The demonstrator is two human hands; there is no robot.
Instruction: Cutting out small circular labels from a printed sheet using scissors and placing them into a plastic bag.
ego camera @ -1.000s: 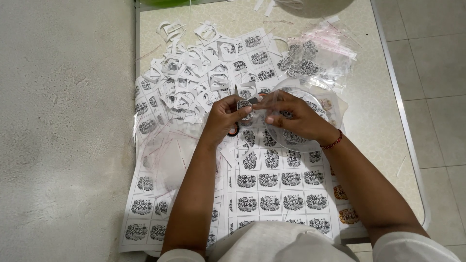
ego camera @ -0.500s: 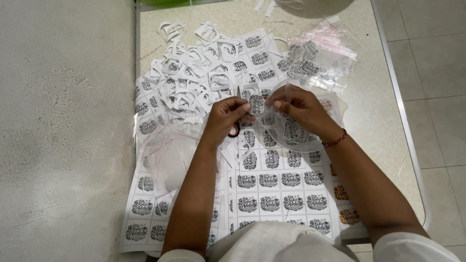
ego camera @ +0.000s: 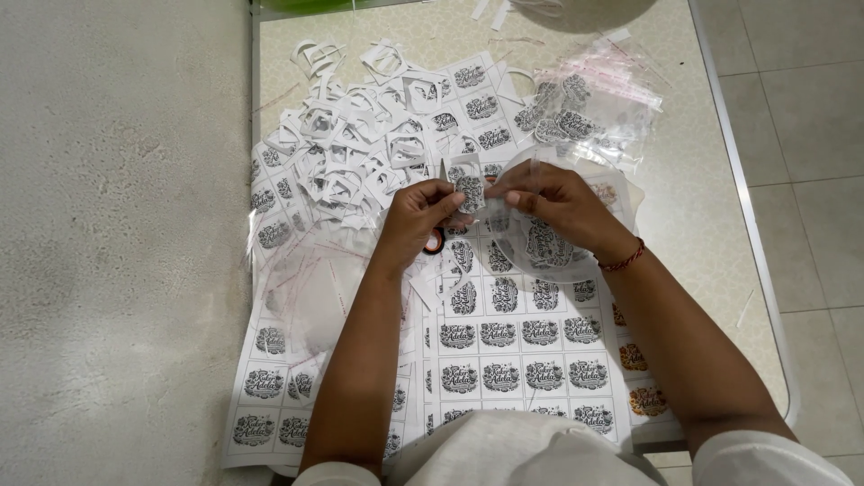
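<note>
One cut label (ego camera: 470, 189) pinched between my left hand (ego camera: 416, 214) and right hand (ego camera: 551, 200), scissors (ego camera: 436, 236) under left. Several printed sheets (ego camera: 517, 346) on counter (ego camera: 711, 234); scrap pile (ego camera: 346, 144), clear bags (ego camera: 594, 99) behind.

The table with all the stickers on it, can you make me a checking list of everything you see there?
Surface: a pale patterned table with a metal edge, mostly covered in paper.
Job's things: a small cut-out sticker pinched between both hands; printed sticker sheets lie flat under the arms.
Clutter: a heap of cut paper scraps at the far left; clear plastic bags holding stickers at the far right; more clear bags on the left.
Hands: left hand and right hand both closed on the sticker; something red and black shows under the left hand, too hidden to tell.
Cables: nothing seen.
Surroundings: grey floor to the left, pale tiles to the right.
</note>
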